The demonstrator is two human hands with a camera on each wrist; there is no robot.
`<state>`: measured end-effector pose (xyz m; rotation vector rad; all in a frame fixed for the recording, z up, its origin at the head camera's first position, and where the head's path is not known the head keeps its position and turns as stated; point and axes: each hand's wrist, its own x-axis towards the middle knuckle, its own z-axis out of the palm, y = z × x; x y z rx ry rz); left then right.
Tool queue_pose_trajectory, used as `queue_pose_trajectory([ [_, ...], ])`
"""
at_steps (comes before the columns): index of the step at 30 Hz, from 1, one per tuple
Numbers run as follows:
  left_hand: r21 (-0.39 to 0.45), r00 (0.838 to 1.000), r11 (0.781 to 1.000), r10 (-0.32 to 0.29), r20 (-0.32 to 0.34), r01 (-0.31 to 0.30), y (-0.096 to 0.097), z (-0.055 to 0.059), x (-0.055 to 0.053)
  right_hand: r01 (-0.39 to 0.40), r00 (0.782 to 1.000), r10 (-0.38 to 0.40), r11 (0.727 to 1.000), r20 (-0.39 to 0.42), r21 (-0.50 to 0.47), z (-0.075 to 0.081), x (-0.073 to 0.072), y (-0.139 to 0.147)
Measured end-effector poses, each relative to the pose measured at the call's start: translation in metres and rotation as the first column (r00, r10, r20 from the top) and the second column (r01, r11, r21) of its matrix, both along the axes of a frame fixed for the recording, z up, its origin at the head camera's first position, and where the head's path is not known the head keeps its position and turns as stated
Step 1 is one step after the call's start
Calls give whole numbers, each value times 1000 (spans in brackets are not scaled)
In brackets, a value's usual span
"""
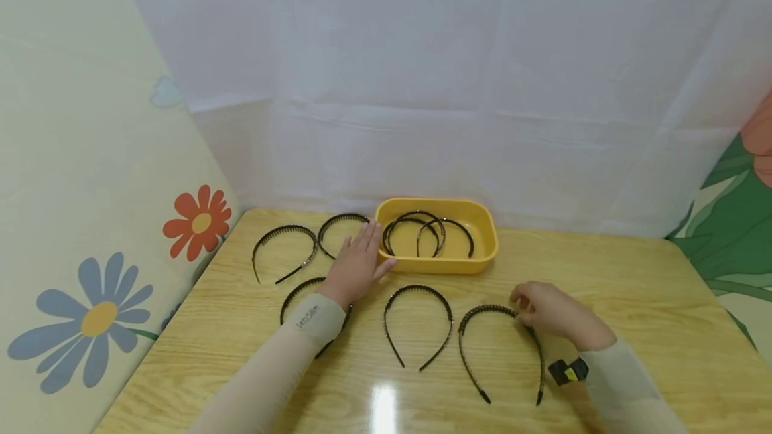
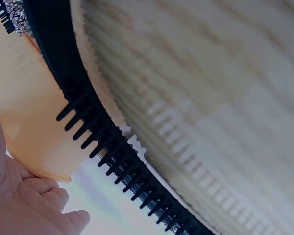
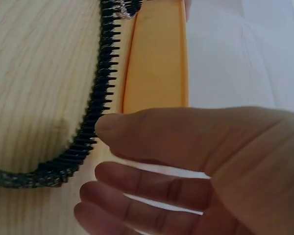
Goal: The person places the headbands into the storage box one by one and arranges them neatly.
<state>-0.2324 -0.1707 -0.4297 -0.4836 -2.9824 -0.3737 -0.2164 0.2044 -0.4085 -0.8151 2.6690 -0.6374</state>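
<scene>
My left hand (image 1: 353,265) rests with straight fingers against the left end of a yellow plastic box (image 1: 446,265). Several black toothed headbands, one of them (image 1: 446,233), lie inside that box. Under my left wrist is another headband (image 1: 293,295), partly hidden by the sleeve. My right hand (image 1: 551,313) is at the upper right curve of a headband (image 1: 461,340) lying on the table. In the right wrist view, the thumb tip overlaps the toothed band (image 3: 90,120), while the fingers (image 3: 137,186) are loosely bent and apart from the thumb.
Between the hands lies a sparkly headband (image 1: 386,327). Two more, a left one (image 1: 315,246) and one behind my left hand (image 1: 321,230), lie left of the box. A white cloth (image 1: 386,119) hangs behind the wooden table (image 1: 603,266).
</scene>
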Motion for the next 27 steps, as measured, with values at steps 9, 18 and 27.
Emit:
queue_pose_trajectory([
  [9, 0, 1000, 1000, -2, 11, 2, 1, 3, 1, 52, 999, -52, 998, 10, 19, -7, 2, 1],
  [18, 8, 1000, 1000, -7, 18, 7, 2, 4, 2, 58, 998, -57, 998, -8, 17, -7, 4, -1],
  [27, 11, 1000, 1000, 5, 11, -5, 0, 1, 0, 40, 999, -40, 999, -36, -1, -10, 1, -2],
])
